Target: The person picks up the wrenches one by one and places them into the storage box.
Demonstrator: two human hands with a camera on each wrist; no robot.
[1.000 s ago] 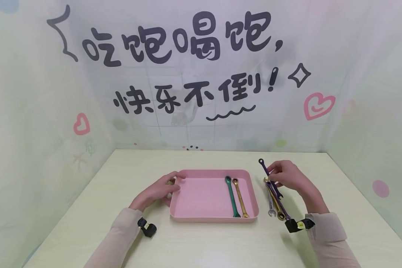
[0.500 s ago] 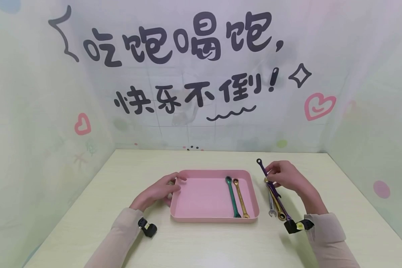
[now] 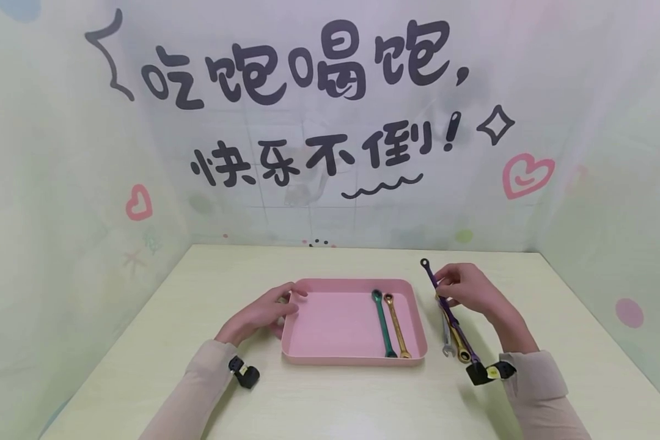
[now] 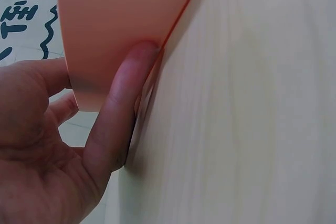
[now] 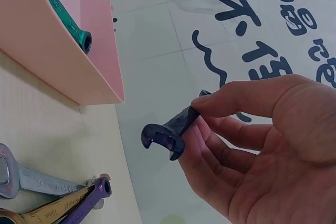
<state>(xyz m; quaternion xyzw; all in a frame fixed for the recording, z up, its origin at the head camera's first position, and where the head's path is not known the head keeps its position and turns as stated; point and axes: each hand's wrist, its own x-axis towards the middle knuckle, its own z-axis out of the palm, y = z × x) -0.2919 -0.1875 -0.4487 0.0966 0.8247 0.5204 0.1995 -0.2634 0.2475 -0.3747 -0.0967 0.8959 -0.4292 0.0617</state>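
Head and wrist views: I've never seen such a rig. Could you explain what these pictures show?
No robot here: a person's bare hands serve as left grip and right grip. The head picture comes from a head-worn camera; the other two from a left wrist camera and a right wrist camera. On the table sits a pink tray holding a green wrench and a gold wrench. To its right lie a silver wrench, a second gold wrench and a purple wrench. The left grip holds the tray's left end; the right grip pinches a dark wrench.
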